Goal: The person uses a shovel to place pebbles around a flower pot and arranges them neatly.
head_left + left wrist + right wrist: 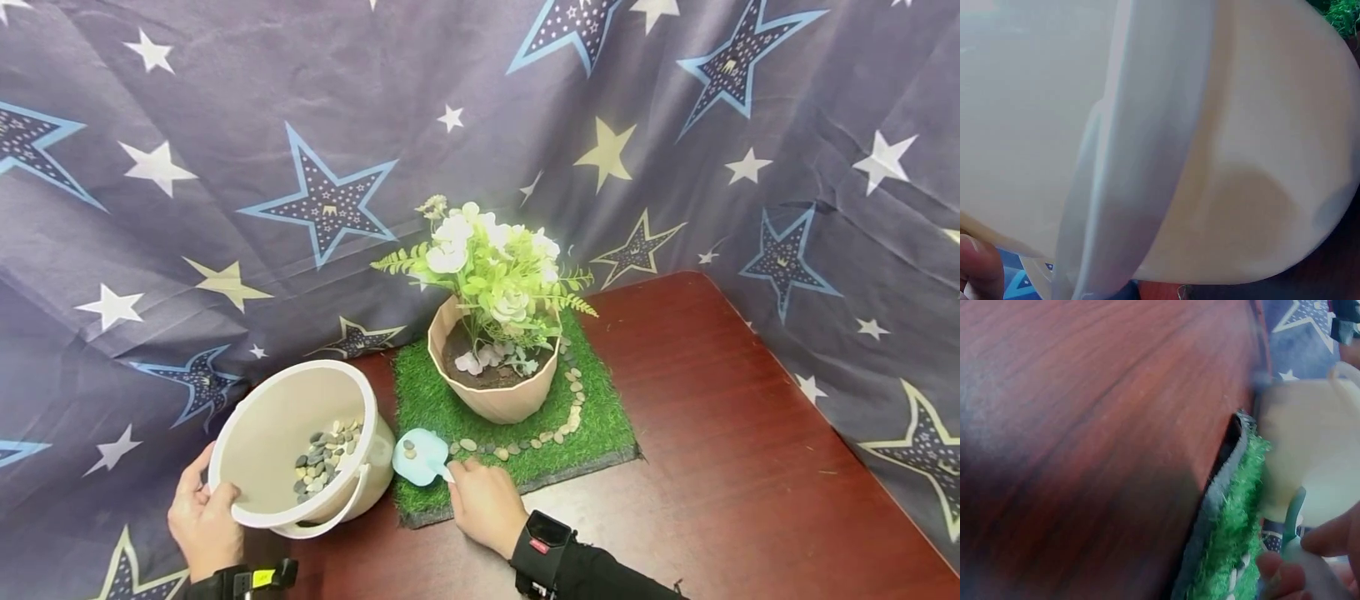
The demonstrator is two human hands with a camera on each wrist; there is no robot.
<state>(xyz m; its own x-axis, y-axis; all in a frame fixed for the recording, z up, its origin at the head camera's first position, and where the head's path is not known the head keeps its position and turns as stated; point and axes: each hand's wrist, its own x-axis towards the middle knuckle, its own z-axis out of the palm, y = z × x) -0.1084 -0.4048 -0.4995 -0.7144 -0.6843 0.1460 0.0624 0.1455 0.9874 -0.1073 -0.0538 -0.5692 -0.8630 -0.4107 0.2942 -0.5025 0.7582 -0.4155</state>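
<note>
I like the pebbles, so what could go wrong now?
The scoop holds a few pebbles and looks shallow; if the right hand tips it, they may roll off onto the grass mat. The left hand holds the bucket tilted, so its stones could spill.

The left wrist view is almost filled by the blurred wall of the bucket (1254, 156); only one fingertip of the left hand (979, 265) shows, cut off at the lower left corner. In the right wrist view the right hand (1310, 562) is cropped at the lower right, and the scoop (1291, 528) it holds is a blur. The table (1085, 425) beyond that hand is out of focus.
</note>
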